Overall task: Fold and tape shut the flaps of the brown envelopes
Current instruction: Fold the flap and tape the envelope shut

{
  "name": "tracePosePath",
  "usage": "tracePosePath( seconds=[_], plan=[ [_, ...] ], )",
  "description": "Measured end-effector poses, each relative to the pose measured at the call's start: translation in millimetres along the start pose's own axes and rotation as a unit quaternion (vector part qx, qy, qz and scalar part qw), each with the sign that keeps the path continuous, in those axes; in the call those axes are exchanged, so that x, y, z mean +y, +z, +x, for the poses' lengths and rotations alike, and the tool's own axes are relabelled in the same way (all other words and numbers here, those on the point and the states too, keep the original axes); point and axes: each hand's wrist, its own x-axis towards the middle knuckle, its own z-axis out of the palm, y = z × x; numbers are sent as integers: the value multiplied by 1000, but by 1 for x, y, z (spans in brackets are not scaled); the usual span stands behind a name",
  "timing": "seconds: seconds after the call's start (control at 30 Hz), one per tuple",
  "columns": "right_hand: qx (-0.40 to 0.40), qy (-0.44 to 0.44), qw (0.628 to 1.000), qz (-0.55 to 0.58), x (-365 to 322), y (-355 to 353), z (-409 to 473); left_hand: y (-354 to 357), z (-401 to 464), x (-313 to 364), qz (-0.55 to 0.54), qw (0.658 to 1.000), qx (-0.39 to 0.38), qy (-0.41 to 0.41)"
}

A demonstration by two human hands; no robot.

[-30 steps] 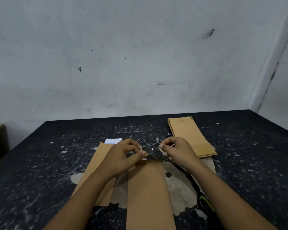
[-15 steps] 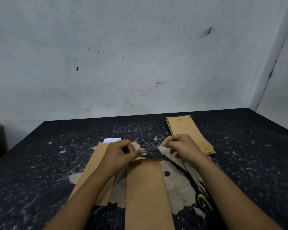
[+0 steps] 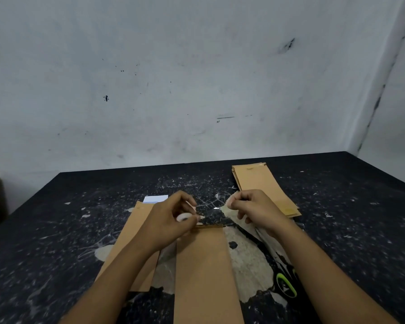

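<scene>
A long brown envelope (image 3: pixel 204 272) lies lengthwise in front of me on the dark table (image 3: pixel 56 230), its folded flap end pointing away. Just above that end my left hand (image 3: pixel 171 218) grips a small white tape roll (image 3: pixel 184 216). My right hand (image 3: pixel 255 210) pinches the free end of a clear tape strip (image 3: pixel 216 208) stretched between the two hands. A second brown envelope (image 3: pixel 136 232) lies under my left forearm. A stack of brown envelopes (image 3: pixel 264 185) sits beyond my right hand.
Scissors with black blades and green handles (image 3: pixel 284 280) lie on the table beneath my right forearm. A small white paper (image 3: pixel 156 199) peeks out past the left envelope. The table meets a grey wall at the back, with a corner at the right.
My hands have drawn apart, the right one moving right, and a strip of tape now stretches between them. The white tape roll shows in my left hand.
</scene>
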Motion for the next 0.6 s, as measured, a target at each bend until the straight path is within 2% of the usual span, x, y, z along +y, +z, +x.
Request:
tracePosePath(
  seconds=[0.1,0.37,0.6],
  plan=[
    [-3,-1,1000,2,1,0,0,-1,0,0,44,999,-14,5],
    [-18,15,1000,-14,2,-5,1,3,0,8,89,987,-119,56],
    [-22,25,999,-21,5,-5,4,10,1,2,24,986,-163,18]
  ],
)
